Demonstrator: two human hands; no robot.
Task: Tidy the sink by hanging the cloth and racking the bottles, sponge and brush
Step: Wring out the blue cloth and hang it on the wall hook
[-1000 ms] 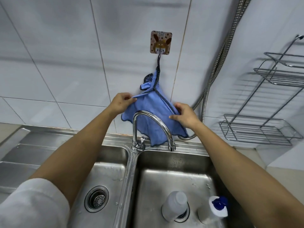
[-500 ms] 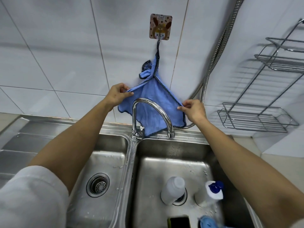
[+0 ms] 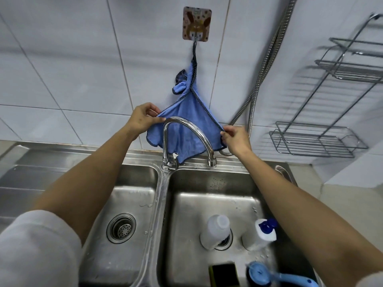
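A blue cloth [image 3: 184,123] hangs by its dark loop from the square wall hook [image 3: 196,23] above the tap. My left hand [image 3: 143,119] pinches the cloth's left edge. My right hand [image 3: 235,138] pinches its right corner, so the cloth is spread between them. Down in the right basin stand a white bottle [image 3: 215,230] and a white bottle with a blue cap [image 3: 262,233]. A dark sponge with a yellow edge [image 3: 224,274] and a blue brush [image 3: 275,277] lie at the basin's near side.
The chrome tap [image 3: 186,139] arches in front of the cloth, between my hands. A steel double sink [image 3: 163,195] has its left basin drain [image 3: 121,228] uncovered. A wire rack [image 3: 315,139] with several tiers is fixed on the right wall, beside a metal hose [image 3: 267,59].
My hands have drawn apart along the cloth's edges and spread it wider. The view has tilted down, bringing the sponge and brush into sight.
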